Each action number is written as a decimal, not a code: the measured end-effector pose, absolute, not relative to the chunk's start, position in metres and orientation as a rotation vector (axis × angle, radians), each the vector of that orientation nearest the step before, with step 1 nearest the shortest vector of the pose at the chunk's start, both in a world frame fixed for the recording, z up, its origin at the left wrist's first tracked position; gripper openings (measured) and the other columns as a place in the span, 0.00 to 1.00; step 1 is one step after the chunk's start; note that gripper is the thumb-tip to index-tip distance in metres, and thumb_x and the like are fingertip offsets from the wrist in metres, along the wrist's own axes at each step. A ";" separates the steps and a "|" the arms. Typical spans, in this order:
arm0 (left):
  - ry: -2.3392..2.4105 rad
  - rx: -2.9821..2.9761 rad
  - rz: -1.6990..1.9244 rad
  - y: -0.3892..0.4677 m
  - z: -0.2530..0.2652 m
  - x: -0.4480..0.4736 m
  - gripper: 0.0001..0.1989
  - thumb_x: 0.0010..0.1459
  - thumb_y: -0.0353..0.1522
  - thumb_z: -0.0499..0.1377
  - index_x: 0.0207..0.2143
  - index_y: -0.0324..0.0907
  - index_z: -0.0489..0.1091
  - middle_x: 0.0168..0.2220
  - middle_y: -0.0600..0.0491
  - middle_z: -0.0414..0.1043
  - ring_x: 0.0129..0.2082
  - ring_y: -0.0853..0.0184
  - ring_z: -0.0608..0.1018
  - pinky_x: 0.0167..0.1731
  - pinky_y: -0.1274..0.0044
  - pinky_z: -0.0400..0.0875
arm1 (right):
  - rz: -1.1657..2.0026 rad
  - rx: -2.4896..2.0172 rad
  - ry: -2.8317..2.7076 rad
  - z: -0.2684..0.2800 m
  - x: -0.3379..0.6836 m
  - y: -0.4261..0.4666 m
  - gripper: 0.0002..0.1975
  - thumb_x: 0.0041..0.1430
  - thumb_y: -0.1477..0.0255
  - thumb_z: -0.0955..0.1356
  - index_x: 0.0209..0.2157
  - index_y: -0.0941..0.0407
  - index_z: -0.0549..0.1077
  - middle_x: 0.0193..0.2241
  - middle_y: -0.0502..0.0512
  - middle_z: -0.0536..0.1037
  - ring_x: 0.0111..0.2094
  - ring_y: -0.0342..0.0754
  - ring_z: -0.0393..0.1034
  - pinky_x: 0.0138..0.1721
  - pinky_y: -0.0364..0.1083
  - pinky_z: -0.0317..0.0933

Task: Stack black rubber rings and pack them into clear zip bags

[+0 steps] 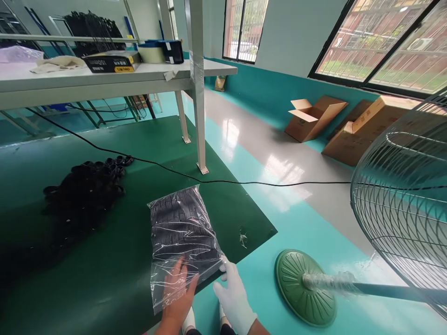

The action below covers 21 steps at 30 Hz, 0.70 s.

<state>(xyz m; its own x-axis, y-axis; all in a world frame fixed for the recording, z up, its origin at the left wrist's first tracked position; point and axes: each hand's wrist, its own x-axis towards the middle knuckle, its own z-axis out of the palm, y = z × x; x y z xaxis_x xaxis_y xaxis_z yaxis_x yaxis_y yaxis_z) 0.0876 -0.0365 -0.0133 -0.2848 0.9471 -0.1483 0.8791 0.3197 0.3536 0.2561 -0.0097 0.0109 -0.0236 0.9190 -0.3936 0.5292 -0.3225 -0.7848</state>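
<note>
A clear plastic bag [185,228], packed with rows of small black parts, lies at the edge of a dark green mat [139,288]. My bare left hand [177,291] is at the bag's near end, fingers stretched and spread, with clear film showing over them. Whether it is inside the bag or under it, I cannot tell. My right hand [233,291], in a white glove, has its fingertips closed on the bag's right near corner, the thumb standing apart. To the left is a heap of black ring-shaped parts [87,190].
A white table [115,81] carries a black-and-yellow box [111,63] and a tape roll [152,53]. A black cable [167,168] crosses the floor. At right are a caged fan [401,186], its green base [305,288] and cardboard boxes [310,121] by the wall.
</note>
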 end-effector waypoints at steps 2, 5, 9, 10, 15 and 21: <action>2.258 1.668 0.262 -0.038 -0.015 0.089 0.25 0.54 0.46 0.46 0.45 0.39 0.69 0.56 0.48 0.60 0.55 0.54 0.62 0.55 0.61 0.55 | 1.301 -1.779 -1.452 0.009 0.257 -0.013 0.29 0.43 0.76 0.61 0.51 0.49 0.61 0.41 0.51 0.68 0.37 0.46 0.65 0.39 0.45 0.61; 2.282 1.643 0.203 -0.038 -0.014 0.093 0.26 0.54 0.46 0.46 0.45 0.38 0.69 0.56 0.47 0.59 0.55 0.53 0.62 0.54 0.60 0.55 | 1.260 -1.755 -1.462 0.005 0.258 -0.019 0.31 0.46 0.76 0.61 0.55 0.49 0.57 0.44 0.52 0.68 0.37 0.46 0.66 0.39 0.45 0.62; 2.334 1.616 0.228 -0.035 -0.007 0.099 0.24 0.55 0.44 0.47 0.45 0.40 0.69 0.57 0.48 0.59 0.56 0.54 0.61 0.53 0.60 0.58 | 1.033 -1.715 -1.761 0.002 0.264 -0.025 0.31 0.48 0.76 0.61 0.56 0.47 0.54 0.50 0.53 0.66 0.42 0.50 0.66 0.40 0.48 0.63; 2.333 1.609 0.237 -0.034 -0.005 0.100 0.24 0.55 0.44 0.47 0.45 0.40 0.69 0.57 0.49 0.58 0.56 0.54 0.61 0.53 0.60 0.58 | 0.962 -1.683 -1.871 0.004 0.267 -0.026 0.31 0.49 0.76 0.61 0.56 0.47 0.55 0.52 0.53 0.65 0.45 0.52 0.65 0.41 0.49 0.63; 2.300 1.478 0.228 -0.030 0.002 0.099 0.24 0.55 0.44 0.47 0.48 0.40 0.66 0.59 0.49 0.54 0.56 0.55 0.61 0.52 0.63 0.61 | 0.730 -1.541 -2.143 0.022 0.277 -0.023 0.20 0.53 0.75 0.60 0.48 0.48 0.64 0.50 0.53 0.67 0.45 0.53 0.64 0.45 0.52 0.60; 2.292 1.633 0.306 -0.040 -0.003 0.100 0.26 0.57 0.41 0.46 0.53 0.35 0.59 0.58 0.44 0.56 0.57 0.56 0.60 0.52 0.64 0.62 | 0.787 -1.919 -1.823 0.026 0.274 0.006 0.15 0.52 0.66 0.62 0.43 0.54 0.65 0.40 0.57 0.71 0.34 0.50 0.68 0.32 0.48 0.61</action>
